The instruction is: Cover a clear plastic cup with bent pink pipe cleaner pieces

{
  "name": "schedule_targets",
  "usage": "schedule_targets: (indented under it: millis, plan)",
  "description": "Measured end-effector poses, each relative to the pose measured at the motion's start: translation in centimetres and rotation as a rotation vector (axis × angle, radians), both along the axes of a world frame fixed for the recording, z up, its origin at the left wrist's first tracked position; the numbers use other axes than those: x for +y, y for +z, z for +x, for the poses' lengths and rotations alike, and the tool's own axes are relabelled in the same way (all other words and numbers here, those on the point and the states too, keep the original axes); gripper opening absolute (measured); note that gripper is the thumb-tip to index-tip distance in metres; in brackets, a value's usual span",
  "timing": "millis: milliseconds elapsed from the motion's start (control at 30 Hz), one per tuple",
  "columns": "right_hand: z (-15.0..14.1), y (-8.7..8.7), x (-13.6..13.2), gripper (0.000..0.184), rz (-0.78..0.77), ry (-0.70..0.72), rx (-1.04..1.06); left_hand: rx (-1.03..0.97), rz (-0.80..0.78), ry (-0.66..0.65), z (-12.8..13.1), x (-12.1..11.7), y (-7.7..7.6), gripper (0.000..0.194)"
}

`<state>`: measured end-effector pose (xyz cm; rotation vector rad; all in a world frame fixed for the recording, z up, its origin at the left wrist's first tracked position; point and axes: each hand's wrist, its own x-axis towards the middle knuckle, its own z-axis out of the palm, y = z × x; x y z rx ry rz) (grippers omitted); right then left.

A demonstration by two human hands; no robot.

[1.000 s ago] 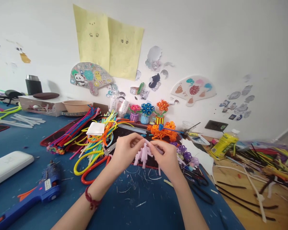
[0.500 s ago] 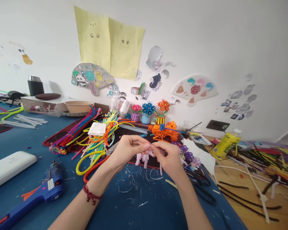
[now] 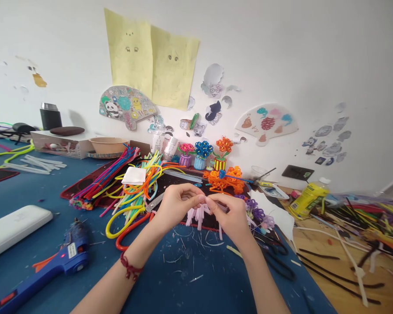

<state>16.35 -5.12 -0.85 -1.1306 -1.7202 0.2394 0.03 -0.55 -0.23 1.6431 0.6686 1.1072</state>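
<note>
My left hand [image 3: 178, 206] and my right hand [image 3: 231, 216] meet at the fingertips over a black mat, pinching a small bunch of pale pink pipe cleaners [image 3: 198, 216]. Its strands hang down below my fingers, and their upper part is hidden by my hands. Just left of my left hand lie scissors with metal blades [image 3: 154, 203] and red handles [image 3: 129, 235]. A heap of colourful pipe cleaners [image 3: 134, 187] lies behind them.
An orange pipe-cleaner flower piece [image 3: 224, 181] and purple flowers [image 3: 255, 209] lie close beyond my hands. A blue glue gun [image 3: 68, 255] rests at the left, black scissors [image 3: 277, 257] at the right. Loose trimmings cover the blue mat [image 3: 190, 288]. Pipe-cleaner flowers in pots [image 3: 201, 155] stand by the wall.
The whole scene has shifted slightly in view as my head moved. My fingers have stayed together on the pink pipe cleaners, with only small shifts.
</note>
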Motion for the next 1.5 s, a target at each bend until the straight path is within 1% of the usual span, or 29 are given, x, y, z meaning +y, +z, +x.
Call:
schedule_targets:
  millis: [200, 300, 400, 467, 533, 567, 600, 633, 733, 767, 800, 867, 933, 967, 1033, 1100, 1200, 1300, 1400, 1500]
  plan:
    - [0.3, 0.0, 0.2, 0.026, -0.094, 0.018, 0.019, 0.102, 0.085, 0.073, 0.0, 0.0, 0.1, 0.021]
    - [0.6, 0.0, 0.3, 0.028, -0.164, 0.044, 0.023, 0.177, 0.137, 0.106, -0.1, 0.0, 0.1, 0.02]
    - [0.9, -0.1, 0.4, 0.03, -0.26, 0.088, 0.087, 0.236, 0.198, 0.15, 0.0, 0.1, 0.1, 0.02]
    - [1.2, -0.2, 0.7, 0.034, -0.329, 0.123, 0.125, 0.26, 0.248, 0.192, 0.0, 0.0, 0.2, 0.018]
    - [1.7, -0.4, 1.1, 0.04, -0.352, 0.109, 0.155, 0.277, 0.299, 0.265, 0.1, 0.0, 0.2, 0.015]
    - [2.0, -0.6, 1.3, 0.042, -0.342, 0.069, 0.155, 0.286, 0.329, 0.312, 0.0, 0.0, 0.2, 0.014]
    - [2.4, -0.8, 1.5, 0.042, -0.321, 0.0, 0.132, 0.299, 0.366, 0.359, 0.0, 0.0, 0.1, 0.012]
    - [2.7, -1.0, 1.7, 0.039, -0.299, -0.103, 0.067, 0.318, 0.412, 0.402, 0.0, 0.0, 0.1, 0.011]
    - [3.5, -1.8, 1.9, 0.025, -0.288, -0.469, -0.254, 0.427, 0.604, 0.508, 0.0, 0.1, -0.4, 0.013]
    - [3.7, -2.2, 1.9, 0.023, -0.305, -0.55, -0.334, 0.48, 0.687, 0.533, 0.0, 0.0, -0.6, 0.015]
    - [3.8, -2.5, 1.8, 0.023, -0.329, -0.598, -0.383, 0.547, 0.777, 0.543, 0.1, 0.0, -0.7, 0.017]
    - [3.8, -3.1, 1.7, 0.023, -0.374, -0.622, -0.413, 0.722, 0.956, 0.492, 0.2, -0.1, -1.0, 0.02]
    - [3.7, -3.6, 1.7, 0.026, -0.409, -0.635, -0.439, 0.886, 1.069, 0.364, 0.4, -0.3, -1.2, 0.02]
    - [3.6, -3.8, 1.7, 0.027, -0.423, -0.637, -0.447, 0.94, 1.093, 0.296, 0.5, -0.4, -1.3, 0.021]
    - [3.7, -4.1, 1.7, 0.027, -0.439, -0.632, -0.448, 0.981, 1.096, 0.202, 0.7, -0.4, -1.5, 0.021]
    - [3.8, -4.3, 1.8, 0.025, -0.441, -0.625, -0.427, 0.979, 1.081, 0.184, 0.8, -0.3, -1.7, 0.021]
    - [4.4, -4.3, 2.1, 0.024, -0.438, -0.617, -0.352, 0.98, 1.051, 0.236, 0.9, -0.2, -1.7, 0.022]
    - [4.6, -3.7, 2.3, 0.02, -0.437, -0.575, -0.225, 0.99, 1.01, 0.274, 1.0, -0.4, -1.7, 0.025]
    - [4.1, -2.6, 2.1, 0.015, -0.468, -0.431, -0.07, 0.964, 0.881, 0.293, 1.3, -0.8, -1.6, 0.028]
    - [3.0, -1.1, 1.4, 0.025, -0.526, -0.212, 0.067, 0.826, 0.629, 0.307, 1.5, -1.1, -1.3, 0.026]
